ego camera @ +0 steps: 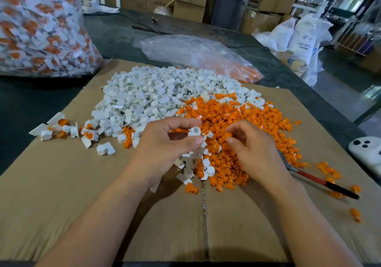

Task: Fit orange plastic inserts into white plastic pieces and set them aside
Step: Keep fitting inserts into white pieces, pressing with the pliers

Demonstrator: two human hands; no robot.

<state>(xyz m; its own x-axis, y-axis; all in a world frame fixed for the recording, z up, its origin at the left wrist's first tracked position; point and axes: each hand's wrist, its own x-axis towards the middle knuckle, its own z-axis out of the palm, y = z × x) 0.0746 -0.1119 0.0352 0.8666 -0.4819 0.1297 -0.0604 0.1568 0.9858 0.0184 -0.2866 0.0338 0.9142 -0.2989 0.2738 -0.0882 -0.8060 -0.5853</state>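
White piece (194,131) is pinched between thumb and curled fingers (185,122) of the left hand (165,145), over the orange inserts (237,114) heaped on cardboard (61,184). Right hand (251,149) fingers curl close together onto the inserts; whether they grip one, I cannot tell.

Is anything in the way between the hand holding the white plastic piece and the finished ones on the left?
Nothing tall. Between the left hand, pinching a small white plastic piece, and the finished orange-and-white pieces lie only loose white plastic pieces, flat on the brown cardboard.
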